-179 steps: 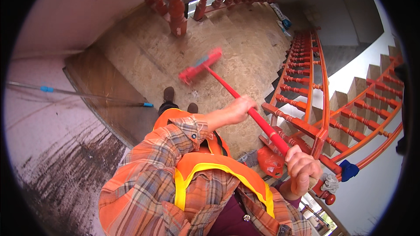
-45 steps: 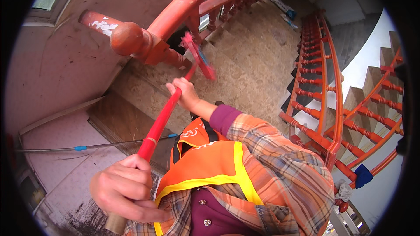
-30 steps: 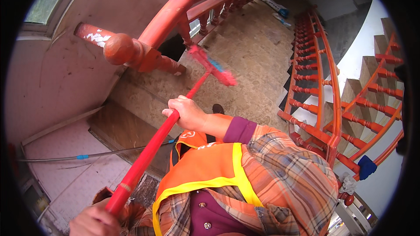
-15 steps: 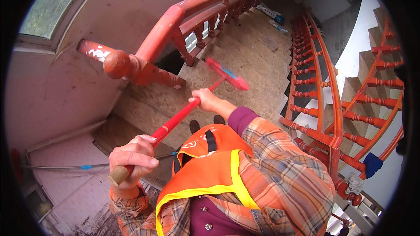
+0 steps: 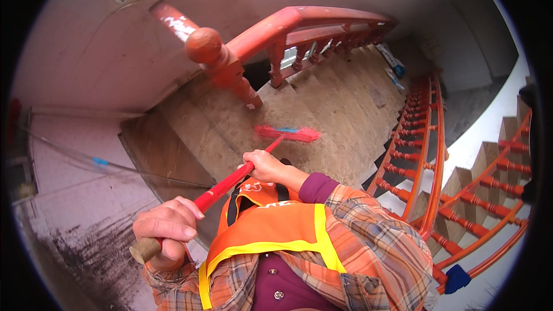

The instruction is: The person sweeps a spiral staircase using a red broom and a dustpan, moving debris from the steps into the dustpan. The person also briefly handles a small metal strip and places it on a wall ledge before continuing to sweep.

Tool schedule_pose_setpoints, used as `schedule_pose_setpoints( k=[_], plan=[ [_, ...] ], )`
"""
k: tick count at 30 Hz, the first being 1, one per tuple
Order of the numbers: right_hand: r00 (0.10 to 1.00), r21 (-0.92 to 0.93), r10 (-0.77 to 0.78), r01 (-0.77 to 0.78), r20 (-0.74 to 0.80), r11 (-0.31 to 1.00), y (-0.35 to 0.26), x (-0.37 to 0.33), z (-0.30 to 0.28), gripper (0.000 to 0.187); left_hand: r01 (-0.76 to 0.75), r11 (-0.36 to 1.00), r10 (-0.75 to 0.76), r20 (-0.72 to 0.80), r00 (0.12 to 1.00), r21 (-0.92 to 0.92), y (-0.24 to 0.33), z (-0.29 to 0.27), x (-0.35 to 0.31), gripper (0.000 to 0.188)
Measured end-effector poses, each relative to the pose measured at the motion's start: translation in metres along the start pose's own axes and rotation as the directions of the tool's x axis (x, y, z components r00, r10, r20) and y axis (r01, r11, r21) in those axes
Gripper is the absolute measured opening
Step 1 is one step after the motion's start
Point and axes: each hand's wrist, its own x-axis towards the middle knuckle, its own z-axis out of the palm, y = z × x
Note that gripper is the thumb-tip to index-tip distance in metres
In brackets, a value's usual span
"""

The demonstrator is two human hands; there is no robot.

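A red-handled broom [image 5: 227,181] with a red and blue bristle head [image 5: 287,133] reaches down onto dusty concrete stair steps [image 5: 322,109]. My left hand [image 5: 167,230] grips the wooden top end of the handle, close to my chest. Further down the handle my right hand [image 5: 264,167] is wrapped around the red shaft, just above my orange and yellow vest. The bristle head rests on a step below me.
An orange railing with a round newel post [image 5: 207,49] runs along the left of the stairs. Another orange balustrade [image 5: 423,138] lines the right side, with a lower flight [image 5: 489,196] beyond. A thin pole [image 5: 98,161] lies on the pink landing floor at left.
The broom head has swung down from near the newel post and out onto the steps. My left hand has come up onto the handle's top end; the view has tilted toward the stairs.
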Motion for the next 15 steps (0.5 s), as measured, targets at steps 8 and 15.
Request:
schedule_pose_setpoints(
  k=[8,15],
  plan=[
    [0.984,-0.346,-0.177,0.167,0.002,0.923,-0.03,-0.012,0.006,0.025,-0.299,0.897,0.253,-0.177,0.951,-0.326,0.098,-0.079,-0.041,0.012],
    [0.837,-0.605,-0.361,0.046,-0.412,0.795,-0.078,-0.02,-0.075,0.032,-0.261,0.324,0.66,-0.019,0.751,0.909,0.186,-0.199,-0.101,0.018]
  ],
)
